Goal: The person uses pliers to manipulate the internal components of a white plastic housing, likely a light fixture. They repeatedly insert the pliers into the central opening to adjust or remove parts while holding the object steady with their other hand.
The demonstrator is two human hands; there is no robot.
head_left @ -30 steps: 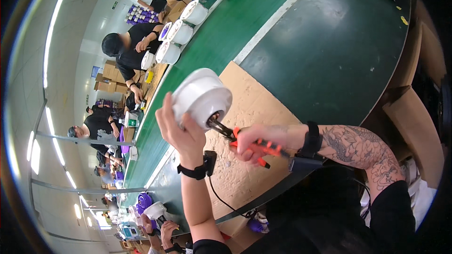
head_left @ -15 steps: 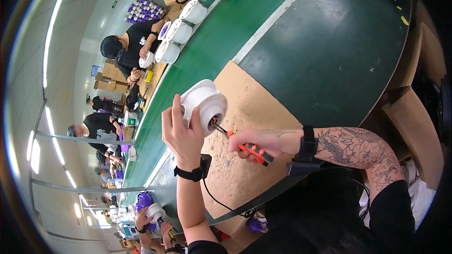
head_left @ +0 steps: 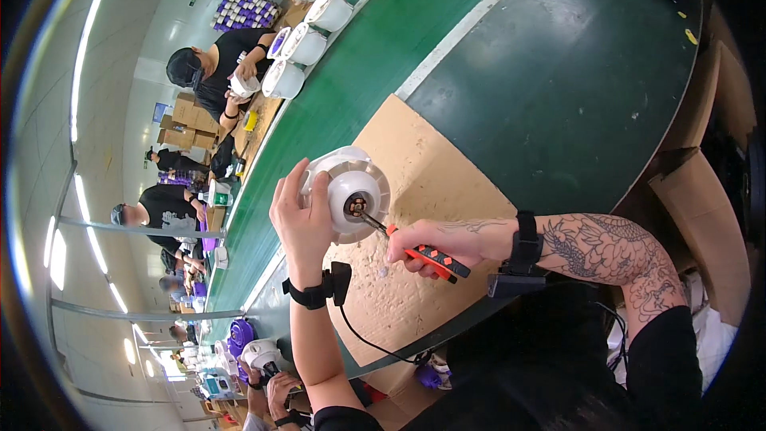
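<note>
My left hand [head_left: 299,219] grips a round white plastic housing [head_left: 335,161] from its left side, fingers over its rim. The housing is tilted so that its central hole, with copper-coloured parts inside, faces my right hand. In my right hand [head_left: 435,243] is a pair of pliers [head_left: 435,259] with red and black handles. Their thin metal jaws reach into the hole; whether the tips are closed on a part cannot be made out. Both hands are above a sheet of brown cardboard [head_left: 447,168].
The cardboard lies on a dark green table [head_left: 558,88] beside a green conveyor belt [head_left: 359,80]. Several white tubs [head_left: 305,44] line the belt's far edge, where co-workers handle parts. Another person's hands [head_left: 279,391] work at lower left. An open carton [head_left: 694,191] stands at right.
My left hand has turned the housing so its hole faces me more fully. The pliers stay at the hole, nearly in place. Across the belt, a co-worker has raised a white part.
</note>
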